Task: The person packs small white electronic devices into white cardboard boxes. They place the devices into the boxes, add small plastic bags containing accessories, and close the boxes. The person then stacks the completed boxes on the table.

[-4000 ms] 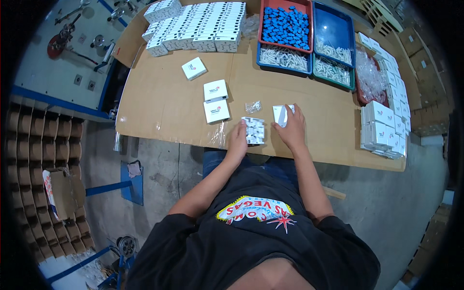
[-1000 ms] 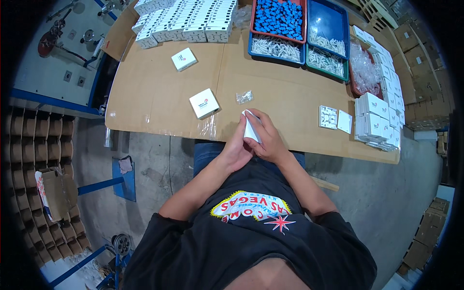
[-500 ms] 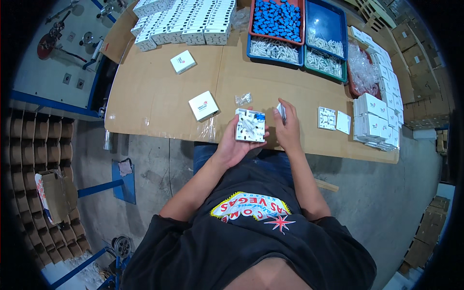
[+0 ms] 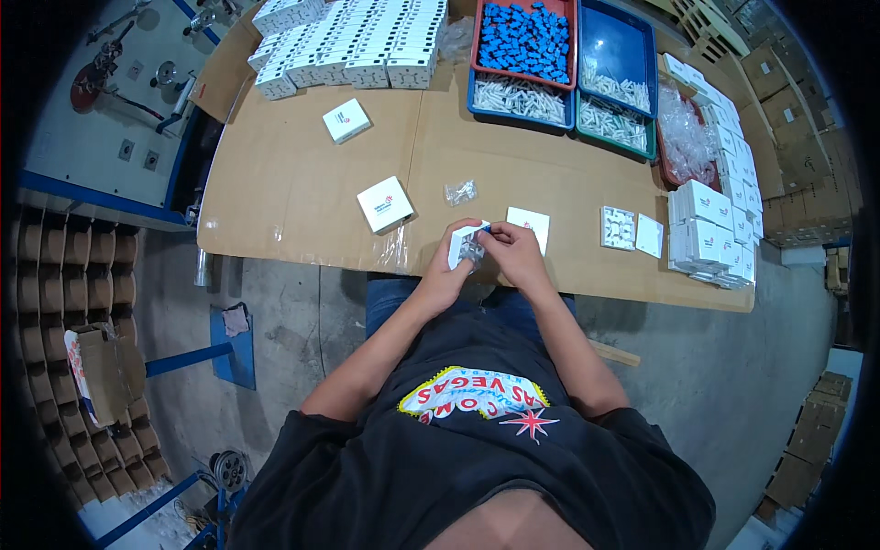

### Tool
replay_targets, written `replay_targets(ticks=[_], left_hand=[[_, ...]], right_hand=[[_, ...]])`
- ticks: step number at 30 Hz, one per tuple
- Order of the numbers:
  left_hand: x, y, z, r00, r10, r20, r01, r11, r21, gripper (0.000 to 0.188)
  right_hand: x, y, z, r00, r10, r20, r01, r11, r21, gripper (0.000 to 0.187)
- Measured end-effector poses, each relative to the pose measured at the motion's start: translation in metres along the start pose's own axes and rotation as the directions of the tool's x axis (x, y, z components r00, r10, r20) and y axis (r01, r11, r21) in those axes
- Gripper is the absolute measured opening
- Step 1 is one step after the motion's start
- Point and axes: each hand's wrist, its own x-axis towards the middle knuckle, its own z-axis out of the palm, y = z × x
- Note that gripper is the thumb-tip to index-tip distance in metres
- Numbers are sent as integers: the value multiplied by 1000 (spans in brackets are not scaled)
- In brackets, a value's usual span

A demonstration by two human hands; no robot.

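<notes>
Near the table's front edge, my left hand [image 4: 441,280] grips a shallow square white box [image 4: 461,240], tilted on its side. Small parts sit inside it, among them a clear bag and a bit of blue at the rim. My right hand [image 4: 519,254] has its thumb and fingers pinched together at the box's right rim, over the blue part. What lies between those fingertips is hidden. Just beyond the right hand a flat white square lid [image 4: 529,226] lies on the table. A small clear bag of parts [image 4: 460,192] lies beyond the box.
A closed white box [image 4: 385,203] stands left of my hands, another [image 4: 346,120] farther off. An opened box [image 4: 618,227] and lid [image 4: 650,236] lie right, by stacked white boxes [image 4: 704,215]. Behind are trays of blue pieces [image 4: 524,41] and white plugs [image 4: 520,97].
My right hand has set the white lid down on the table and moved left to the box's rim. My left hand has tilted the box up onto its side.
</notes>
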Motion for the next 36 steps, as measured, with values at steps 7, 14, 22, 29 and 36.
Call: replay_targets(ticks=[7, 14, 22, 29, 36], left_hand=[[0, 10, 22, 980, 93, -175, -99, 995, -26, 57], [-3, 30, 35, 954, 159, -256, -164, 987, 2, 55], [-11, 42, 40, 936, 198, -291, -206, 978, 0, 55], [-14, 42, 41, 935, 223, -275, -216, 975, 55, 59], [-13, 36, 24, 993, 48, -104, -51, 998, -31, 61]], right_hand=[[-12, -12, 18, 986, -132, -104, 139, 988, 66, 26], [-16, -18, 29, 970, -190, -149, 219, 953, 211, 24], [-25, -20, 39, 952, -234, -200, 278, 932, 232, 24], [-30, -17, 39, 920, -300, -252, 358, 905, 229, 26], [-15, -6, 22, 993, -59, -103, 82, 968, 238, 25]])
